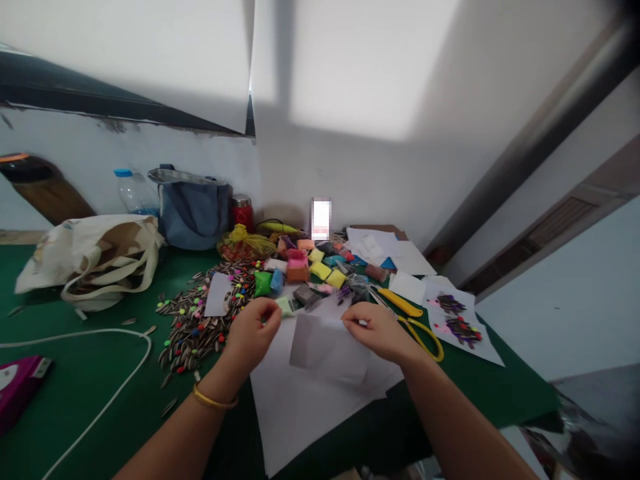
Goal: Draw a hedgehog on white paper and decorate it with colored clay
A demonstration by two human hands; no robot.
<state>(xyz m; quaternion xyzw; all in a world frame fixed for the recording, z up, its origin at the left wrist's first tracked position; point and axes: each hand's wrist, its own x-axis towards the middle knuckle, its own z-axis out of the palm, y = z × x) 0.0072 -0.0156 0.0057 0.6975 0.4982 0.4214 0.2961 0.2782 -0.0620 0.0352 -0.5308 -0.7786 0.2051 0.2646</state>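
My left hand [254, 331], with a gold bangle at its wrist, is closed in a pinch beside a pale green packet [286, 307]. Whatever its fingertips hold is too small to make out. My right hand [380, 331] is pinched too, its fingertips over the upper edge of a small white sheet [325, 353]. I cannot tell whether it grips that sheet or something tiny. Under both hands lie larger white papers [295, 420]. Left of my left hand spreads a pile of sunflower seeds [205, 340] mixed with coloured pompoms.
Several coloured clay packets [320, 270] lie behind the hands. Yellow-handled scissors [423, 337], a yellow utility knife [400, 302] and decorated paper [493, 350] are at right. A cloth bag [100, 247], blue bag [195, 210], red flask [242, 213] and white cable [120, 393] are at left.
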